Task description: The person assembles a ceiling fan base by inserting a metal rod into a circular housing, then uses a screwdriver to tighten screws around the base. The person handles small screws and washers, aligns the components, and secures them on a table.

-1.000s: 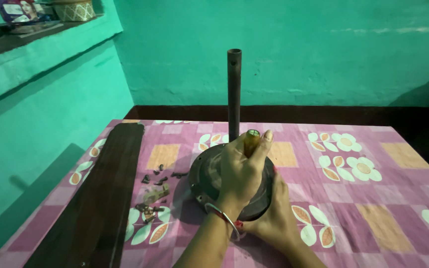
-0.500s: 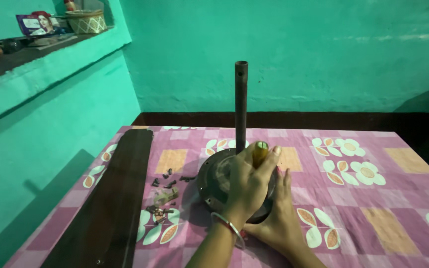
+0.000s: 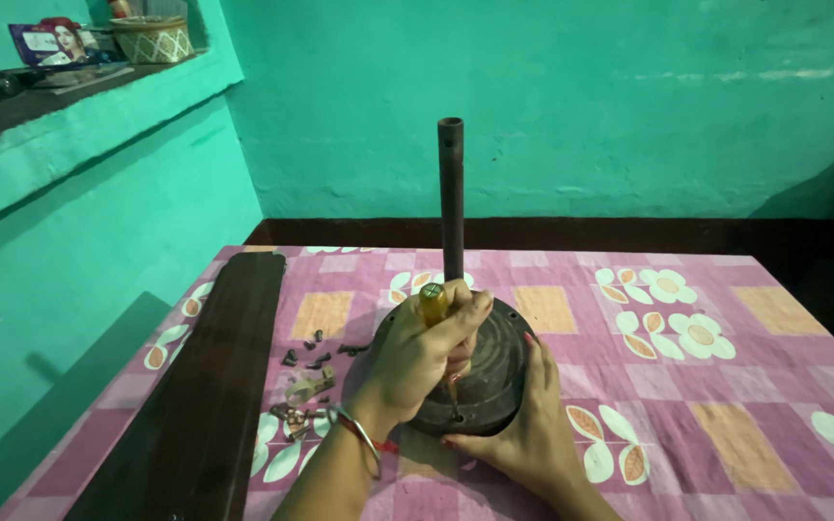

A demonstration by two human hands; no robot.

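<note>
Hands first: the left hand (image 3: 424,349) is wrapped tight around a screwdriver (image 3: 435,314) with a yellow-orange handle, thumb side up by the green-ish cap, and the thin shaft runs down to a spot near the front rim of the fan motor housing (image 3: 485,371). Right hand (image 3: 525,436) lies flat against the near right edge of that housing, fingers spread and pressed on the rim, not curled around anything, so it's open and just bracing.

Housing is a round dark metal disc sitting roughly mid-tabletop, with a dark downrod (image 3: 451,198) standing straight up out of its centre, a small hole near the top end. Tabletop (image 3: 726,386) has a pink and purple checked cloth with white and orange flower prints.

Just left of the housing there's a scatter of small dark screws (image 3: 313,349) and a little pale bracket-looking piece (image 3: 307,389) lying on the cloth; can't make out exactly what that one is. Further left, a long dark brown fan blade (image 3: 209,386) lies lengthwise along the left edge of the tabletop, well apart from the hands.

Walls are teal green, and up in the top left corner a shelf (image 3: 79,82) carries a patterned basket (image 3: 152,39) and some other bits too small to tell
</note>
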